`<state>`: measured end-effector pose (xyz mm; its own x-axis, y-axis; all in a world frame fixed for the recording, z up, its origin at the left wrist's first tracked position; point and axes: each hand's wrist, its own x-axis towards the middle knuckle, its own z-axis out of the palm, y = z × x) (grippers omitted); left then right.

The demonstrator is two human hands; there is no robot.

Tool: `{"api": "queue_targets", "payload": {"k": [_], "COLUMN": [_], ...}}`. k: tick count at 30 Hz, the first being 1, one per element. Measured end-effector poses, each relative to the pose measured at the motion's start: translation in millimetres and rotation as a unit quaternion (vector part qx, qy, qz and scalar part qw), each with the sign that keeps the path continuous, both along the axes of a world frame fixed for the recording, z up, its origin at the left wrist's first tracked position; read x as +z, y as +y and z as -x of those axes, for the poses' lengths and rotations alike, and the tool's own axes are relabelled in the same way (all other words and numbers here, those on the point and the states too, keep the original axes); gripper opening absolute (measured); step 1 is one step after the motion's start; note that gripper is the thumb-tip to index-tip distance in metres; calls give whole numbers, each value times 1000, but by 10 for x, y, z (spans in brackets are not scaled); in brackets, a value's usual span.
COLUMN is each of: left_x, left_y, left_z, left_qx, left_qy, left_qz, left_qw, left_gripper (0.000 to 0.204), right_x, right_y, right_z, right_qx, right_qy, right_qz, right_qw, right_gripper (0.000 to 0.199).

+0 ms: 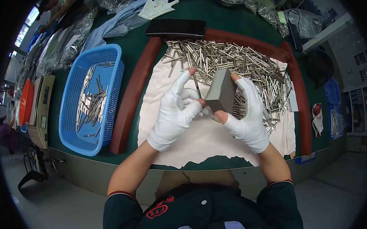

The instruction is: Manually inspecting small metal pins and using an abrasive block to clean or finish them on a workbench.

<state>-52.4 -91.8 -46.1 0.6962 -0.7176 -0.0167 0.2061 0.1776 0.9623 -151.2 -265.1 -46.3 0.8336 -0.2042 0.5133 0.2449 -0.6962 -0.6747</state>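
Both hands gloved in white, fingertips bare. Right hand [249, 115] grips a grey metal block [220, 94], thumb under its lower corner and forefinger on its top edge; block held tilted above the white cloth [184, 143]. Left hand [179, 110] closed around a thin metal pin [197, 88], pinched between thumb and fingers, its lower end touching the block's left face. Behind the hands, a heap of metal pins [238, 63] lies on the cloth, bounded by a dark red curved rim [130, 104]. Left of it on the green table [135, 47], a blue plastic basket [88, 100] holds more pins. A black phone [175, 28] lies beyond the heap.
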Motion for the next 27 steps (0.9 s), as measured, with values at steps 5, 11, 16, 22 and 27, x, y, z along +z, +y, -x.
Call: {"api": "queue_targets", "payload": {"k": [5,11,16,22,27], "left_x": [-128,-289,-275,-217,-181], "left_y": [-20,-45,-25,-19,6], "left_z": [43,36,45,30,18], "left_qx": [23,48,60,88,89], "left_qy": [-183,-277,-341,-446,-476], "left_qz": [-19,3,-20,-26,-49], "left_qw": [983,960,938,890,874], "left_gripper": [68,73,76,79,78], "right_x": [48,58,47,46,54], "right_y": [16,24,49,60,57], "right_z": [3,6,-1,-1,-3], "right_qx": [-6,7,25,36,46], "right_qy": [-16,-14,-19,-24,-17], "right_qz": [37,60,46,55,43], "right_qw": [999,998,998,998,998], "right_gripper": [77,76,78,80,78]}}
